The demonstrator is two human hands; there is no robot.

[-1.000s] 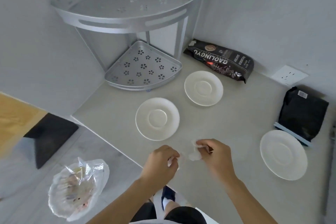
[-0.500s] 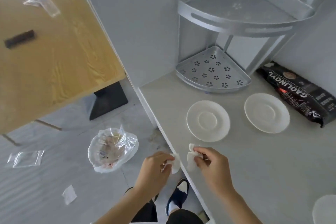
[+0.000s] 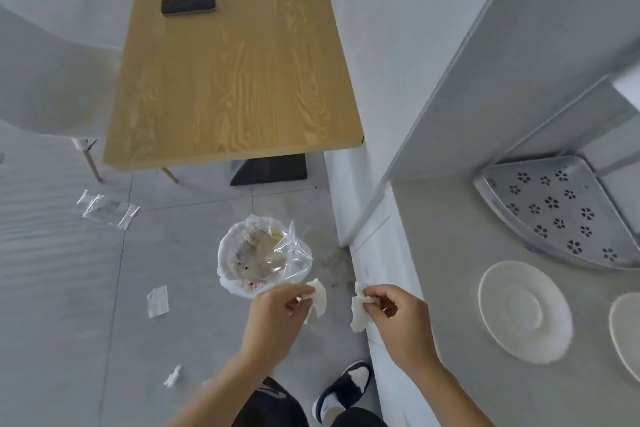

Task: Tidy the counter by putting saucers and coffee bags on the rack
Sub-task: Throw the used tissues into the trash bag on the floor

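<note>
The left hand [image 3: 273, 317] and right hand [image 3: 398, 317], at lower centre of the frame, each pinch one white paper scrap: left scrap [image 3: 318, 298], right scrap [image 3: 358, 314], held apart over the floor beside the tabletop [image 3: 450, 218] edge. Two saucers show at the right: one whole [image 3: 524, 310], one cut by the frame edge [image 3: 627, 333]. One rack [image 3: 554, 215] stands above them. Compared with half a second earlier, the view has swung left; the coffee bag is out of frame.
</note>
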